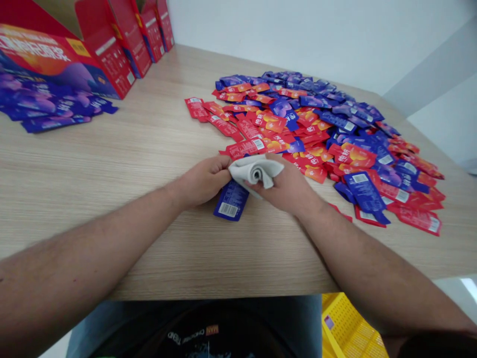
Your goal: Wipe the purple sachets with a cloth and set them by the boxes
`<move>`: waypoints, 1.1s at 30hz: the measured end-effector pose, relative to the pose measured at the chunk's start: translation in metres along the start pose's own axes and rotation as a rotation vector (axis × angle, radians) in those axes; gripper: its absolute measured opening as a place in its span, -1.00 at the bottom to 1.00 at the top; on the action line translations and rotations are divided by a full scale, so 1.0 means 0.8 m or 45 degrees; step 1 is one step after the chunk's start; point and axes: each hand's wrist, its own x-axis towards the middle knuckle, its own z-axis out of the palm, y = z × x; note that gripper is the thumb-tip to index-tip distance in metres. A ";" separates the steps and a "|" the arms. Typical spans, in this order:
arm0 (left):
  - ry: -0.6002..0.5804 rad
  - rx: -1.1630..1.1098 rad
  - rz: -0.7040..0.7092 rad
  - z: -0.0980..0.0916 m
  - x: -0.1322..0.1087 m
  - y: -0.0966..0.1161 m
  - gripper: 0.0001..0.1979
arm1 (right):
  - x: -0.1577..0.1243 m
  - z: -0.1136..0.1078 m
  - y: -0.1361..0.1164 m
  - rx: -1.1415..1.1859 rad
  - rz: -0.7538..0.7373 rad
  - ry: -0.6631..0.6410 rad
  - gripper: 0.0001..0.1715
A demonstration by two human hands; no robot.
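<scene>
My left hand (203, 180) is closed on a blue sachet (231, 200) that hangs down with its barcode end over the wooden table (149, 149). My right hand (286, 188) grips a folded grey-white cloth (255, 170) and presses it against the top of that sachet. Both hands meet near the middle of the table. Just beyond them spreads a big loose heap of red and blue sachets (320, 134).
Red and blue printed cartons (112, 49) stand at the far left, with a row of blue sachets (48, 107) laid before them. A yellow perforated crate (346, 328) sits below the table's front edge at my right. A white wall is behind.
</scene>
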 end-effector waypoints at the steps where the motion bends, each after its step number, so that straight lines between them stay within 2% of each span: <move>1: -0.014 0.014 0.014 0.000 -0.001 0.001 -0.93 | 0.000 0.000 0.000 0.007 0.002 -0.005 -0.63; 5: -0.101 0.041 0.055 -0.002 -0.003 0.004 -0.86 | 0.002 -0.001 0.001 -0.003 0.099 0.093 -0.69; 10: -0.135 0.161 0.111 -0.002 -0.005 0.009 -0.89 | 0.001 0.000 0.003 -0.041 0.035 0.049 -0.66; 13: -0.107 0.174 0.106 -0.002 -0.004 0.009 -0.83 | 0.000 0.000 0.002 -0.072 0.061 0.068 -0.69; 18: -0.127 0.106 0.115 -0.002 -0.001 0.007 -0.91 | -0.005 -0.002 -0.007 -0.070 -0.075 0.031 -0.70; 22: 0.019 0.019 -0.053 -0.001 0.001 0.001 -0.92 | -0.008 -0.002 -0.015 -0.064 -0.026 0.083 -0.78; 27: 0.088 -0.289 -0.147 0.005 0.002 -0.003 -0.84 | -0.011 0.006 -0.018 -0.051 -0.173 -0.065 -0.73; 31: 0.141 -0.431 -0.241 0.008 0.003 0.001 -0.83 | -0.012 0.009 -0.020 -0.077 -0.062 0.061 -0.79; 33: 0.154 -0.416 -0.224 0.008 0.002 0.004 -0.85 | -0.014 0.008 -0.027 -0.090 -0.112 -0.076 -0.76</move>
